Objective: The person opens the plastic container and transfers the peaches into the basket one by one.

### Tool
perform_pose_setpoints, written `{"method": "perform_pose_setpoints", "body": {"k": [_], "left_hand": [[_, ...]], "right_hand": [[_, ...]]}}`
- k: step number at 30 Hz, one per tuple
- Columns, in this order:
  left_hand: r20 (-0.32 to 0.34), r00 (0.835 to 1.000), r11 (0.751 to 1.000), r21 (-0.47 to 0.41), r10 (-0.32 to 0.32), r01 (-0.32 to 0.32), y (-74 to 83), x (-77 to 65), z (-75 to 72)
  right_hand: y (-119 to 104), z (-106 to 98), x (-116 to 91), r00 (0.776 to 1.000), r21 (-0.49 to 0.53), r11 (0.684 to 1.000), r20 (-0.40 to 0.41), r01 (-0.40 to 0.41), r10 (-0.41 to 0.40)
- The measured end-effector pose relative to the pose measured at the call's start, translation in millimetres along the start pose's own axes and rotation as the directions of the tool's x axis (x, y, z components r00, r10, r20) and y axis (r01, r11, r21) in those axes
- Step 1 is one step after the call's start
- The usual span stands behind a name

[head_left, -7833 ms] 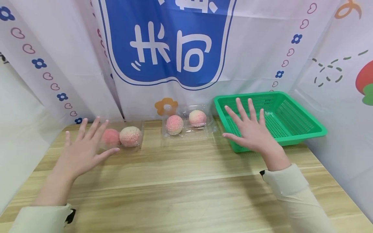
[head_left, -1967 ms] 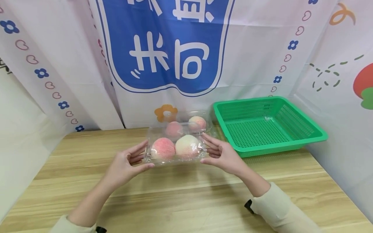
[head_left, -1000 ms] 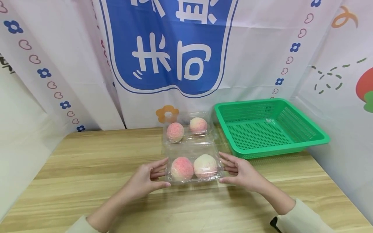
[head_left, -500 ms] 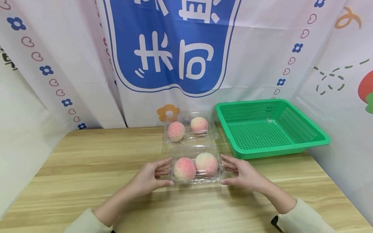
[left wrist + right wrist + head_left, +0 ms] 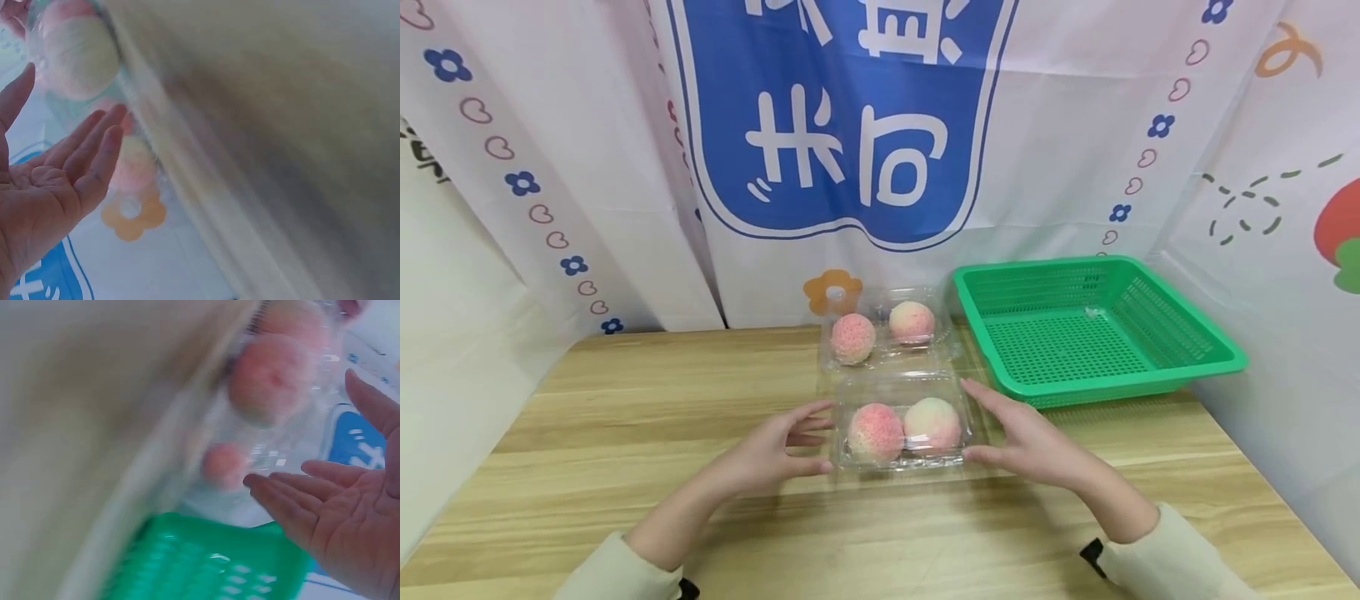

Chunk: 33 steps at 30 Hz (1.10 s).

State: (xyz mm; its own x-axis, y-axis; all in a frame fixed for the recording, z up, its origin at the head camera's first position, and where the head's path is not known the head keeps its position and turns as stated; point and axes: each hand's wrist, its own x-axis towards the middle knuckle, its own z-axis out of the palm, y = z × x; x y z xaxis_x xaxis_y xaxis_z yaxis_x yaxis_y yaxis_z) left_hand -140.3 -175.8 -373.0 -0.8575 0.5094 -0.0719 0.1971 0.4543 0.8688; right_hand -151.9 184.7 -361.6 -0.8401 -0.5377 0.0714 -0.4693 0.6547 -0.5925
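A clear plastic box (image 5: 891, 388) sits on the wooden table in front of me, with two round pink-and-cream peaches (image 5: 876, 433) in it. My left hand (image 5: 771, 454) is at the box's left side, its fingers loosely bent and apart from it. On the other side my right hand (image 5: 1033, 442) has its fingers extended, fingertips right at the box's edge. Both wrist views show bare palms: the left hand (image 5: 53, 181) and the right hand (image 5: 350, 519) hold nothing. Behind stands a second clear box (image 5: 891, 360) with two similar peaches (image 5: 853, 338).
A green plastic basket (image 5: 1120, 387) stands at the back right of the wooden table (image 5: 647, 400), close to the far box. A white printed curtain (image 5: 1052, 150) hangs along the table's back edge, and another sheet rises at the right.
From the left, the near box was carried across in both hands and set down in front of the far box. Both hands have since let go and drawn slightly apart.
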Motion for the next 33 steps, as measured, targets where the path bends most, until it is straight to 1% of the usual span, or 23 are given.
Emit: {"method": "perform_pose_setpoints", "body": {"k": [5,10,13,16,19,21,24,26,29,33], "left_hand": [[0.031,0.998,0.997,-0.048,-0.058,0.059,5.4,2.4,-10.4],[0.06,0.989,0.985,-0.099,-0.134,0.14,9.0,6.4,-15.4],[0.086,0.981,0.975,-0.126,-0.173,0.183,8.9,8.9,-16.5],[0.101,0.976,0.968,-0.145,-0.194,0.207,7.9,12.1,-17.9],[0.082,0.975,0.962,-0.163,-0.207,0.218,5.8,15.7,-19.5],[0.071,0.976,0.96,-0.174,-0.208,0.217,3.6,18.4,-19.8],[0.069,0.975,0.959,-0.177,-0.21,0.219,0.9,19.8,-19.8],[0.075,0.975,0.96,-0.175,-0.207,0.218,-0.4,20.0,-19.8],[0.076,0.978,0.966,-0.157,-0.195,0.205,-2.1,20.7,-19.2],[0.089,0.978,0.971,-0.136,-0.188,0.199,-3.8,22.8,-16.0]], "right_hand": [[-25.8,-2.9,13.4,0.995,-0.006,0.995,-0.018,0.095,-0.095],[-47.5,7.2,35.5,0.984,-0.018,0.984,0.002,0.179,-0.179],[-55.8,15.0,46.9,0.978,-0.028,0.977,0.029,0.209,-0.208],[-61.3,21.5,55.2,0.975,-0.01,0.976,0.039,0.218,-0.217],[-65.9,27.0,61.8,0.972,0.003,0.973,0.05,0.229,-0.229],[-67.2,31.2,65.3,0.969,-0.001,0.972,0.077,0.236,-0.235],[-70.7,37.2,67.3,0.966,-0.032,0.973,0.131,0.227,-0.221],[-72.9,40.8,66.9,0.97,-0.066,0.977,0.151,0.202,-0.19],[-76.6,46.4,66.4,0.977,-0.123,0.977,0.146,0.174,-0.155],[-79.7,55.2,66.1,0.98,-0.231,0.957,0.131,0.174,-0.147]]}}
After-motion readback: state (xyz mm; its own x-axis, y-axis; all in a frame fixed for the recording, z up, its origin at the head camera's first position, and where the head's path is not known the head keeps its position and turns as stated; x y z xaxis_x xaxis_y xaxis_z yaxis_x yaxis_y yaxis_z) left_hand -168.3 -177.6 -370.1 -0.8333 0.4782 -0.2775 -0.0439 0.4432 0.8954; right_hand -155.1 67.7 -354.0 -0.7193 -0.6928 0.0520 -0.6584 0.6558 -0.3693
